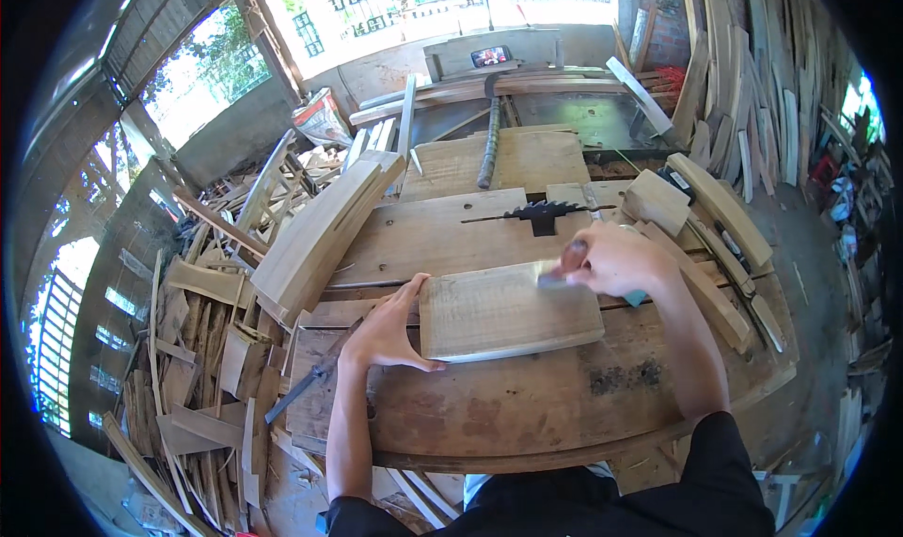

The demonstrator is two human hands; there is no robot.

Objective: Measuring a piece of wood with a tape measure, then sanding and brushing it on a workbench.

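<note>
A pale rectangular wooden block (499,313) lies flat on the wooden bench in front of me. My left hand (386,325) spans its left end, thumb at the near corner and fingers at the far one. In my right hand (611,260) is a brush (572,257) with a reddish-brown handle. Its blurred pale end is down at the block's upper face, near the far right corner. Just beyond the block, a dark toothed saw blade (550,210) rises through a slot in the bench.
A thick beam (324,222) leans along the bench's left side. A hammer (490,142) with a wrapped handle lies on boards farther back. Short timber pieces (658,201) sit at the right. Scrap wood (202,349) is heaped at the left, and tall planks (767,95) stand against the right wall.
</note>
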